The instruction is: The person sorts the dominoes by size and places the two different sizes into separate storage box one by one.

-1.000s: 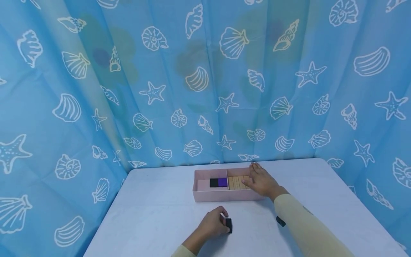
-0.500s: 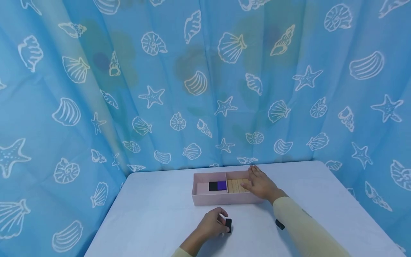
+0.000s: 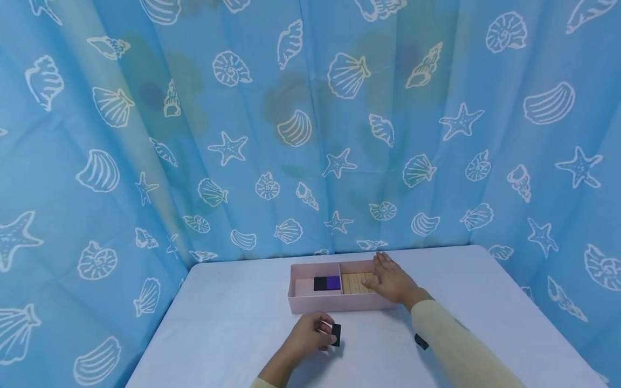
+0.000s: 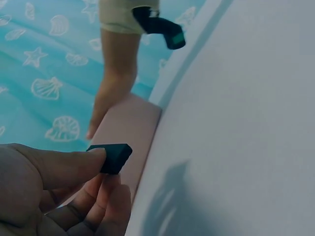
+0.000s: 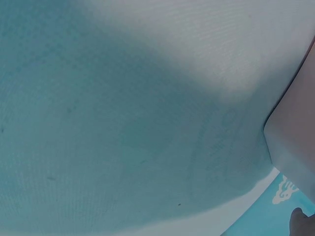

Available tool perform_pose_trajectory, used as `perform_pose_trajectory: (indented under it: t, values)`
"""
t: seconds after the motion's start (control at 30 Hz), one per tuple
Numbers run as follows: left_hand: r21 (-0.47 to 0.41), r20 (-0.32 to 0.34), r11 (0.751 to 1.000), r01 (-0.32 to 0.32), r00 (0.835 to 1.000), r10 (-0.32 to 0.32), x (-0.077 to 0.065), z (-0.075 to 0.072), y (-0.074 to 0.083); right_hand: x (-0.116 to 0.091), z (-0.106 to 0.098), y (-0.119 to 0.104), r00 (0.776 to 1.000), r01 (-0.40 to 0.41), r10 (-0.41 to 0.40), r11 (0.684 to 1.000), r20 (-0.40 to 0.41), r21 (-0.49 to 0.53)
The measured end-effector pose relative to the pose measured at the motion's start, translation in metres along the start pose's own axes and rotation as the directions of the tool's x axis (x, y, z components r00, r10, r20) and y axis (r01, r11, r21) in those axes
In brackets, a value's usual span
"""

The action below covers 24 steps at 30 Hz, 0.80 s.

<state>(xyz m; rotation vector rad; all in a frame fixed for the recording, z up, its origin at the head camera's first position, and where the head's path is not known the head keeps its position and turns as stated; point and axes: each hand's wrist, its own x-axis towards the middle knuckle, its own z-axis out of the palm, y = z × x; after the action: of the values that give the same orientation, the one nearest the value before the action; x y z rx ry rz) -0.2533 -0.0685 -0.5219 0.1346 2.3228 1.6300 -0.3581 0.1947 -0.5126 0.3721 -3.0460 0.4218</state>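
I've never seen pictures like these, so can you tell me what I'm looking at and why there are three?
A person wears three cameras: one on the head, one on each wrist. The head view shows a white table with a pink box on it. Inside are a black block, a purple block and wooden pieces. The right hand rests flat over the box. The left hand pinches a small black block in its fingers; its wrist camera shows that close up. The right wrist view is mostly blurry table.

Both arms wear pale cream long sleeves [image 3: 456, 345], with a black wrist strap [image 3: 421, 341] on the right.
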Motion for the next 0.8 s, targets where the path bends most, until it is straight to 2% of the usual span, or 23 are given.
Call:
perform_pose_trajectory:
  t: [0.2, 0.4, 0.6, 0.8]
  values:
    - [-0.042, -0.034, 0.999, -0.029, 0.999, 0.028, 0.001, -0.017, 0.002, 0.001, 0.002, 0.002, 1.0, 0.023, -0.023, 1.0, -0.014, -0.015]
    - [-0.078, -0.056, 0.996, -0.033, 0.998, 0.029, 0.0, -0.031, 0.003, 0.002, 0.004, 0.003, 1.0, 0.031, -0.031, 0.999, -0.006, -0.02]
    - [-0.067, -0.053, 0.994, -0.084, 0.995, 0.081, -0.002, -0.045, 0.006, 0.002, 0.005, 0.001, 1.0, 0.028, -0.028, 0.999, -0.002, -0.044]
    - [-0.045, -0.07, 0.994, -0.1, 0.993, 0.097, -0.001, -0.057, 0.01, 0.001, 0.001, 0.003, 1.0, 0.022, -0.022, 0.999, -0.005, -0.038]
